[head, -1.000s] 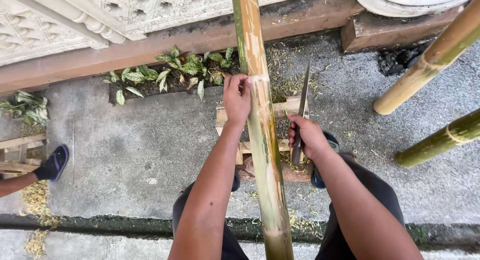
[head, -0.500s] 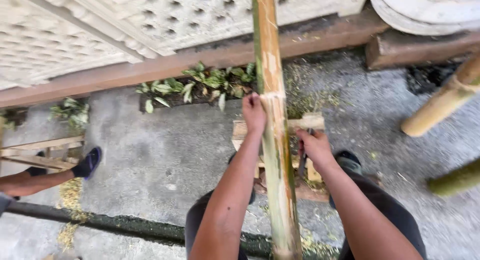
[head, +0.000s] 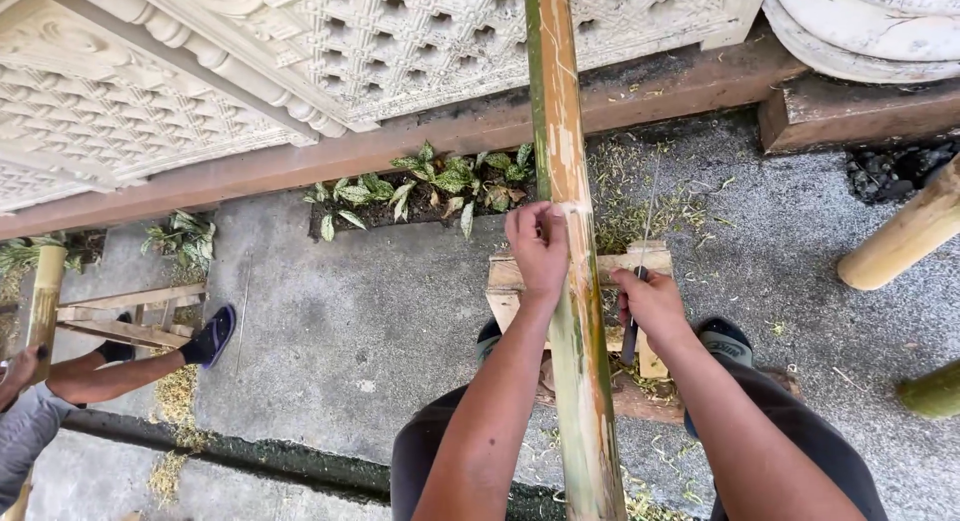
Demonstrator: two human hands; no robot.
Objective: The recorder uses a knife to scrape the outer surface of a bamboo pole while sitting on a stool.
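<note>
Shavings-strewn concrete floor (head: 380,321), wooden block (head: 510,281)

Outdoor craft yard, open-air workshop by the look: rough concrete ground (head: 400,311) strewn with green shavings (head: 640,196), carved white lattice panels (head: 300,71) at eleven o'clock, bamboo poles (head: 905,236) at three, small wooden frame (head: 125,316) at nine.

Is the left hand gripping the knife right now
No, the left hand grips the bamboo pole, while the right hand holds the knife beside it.
</note>
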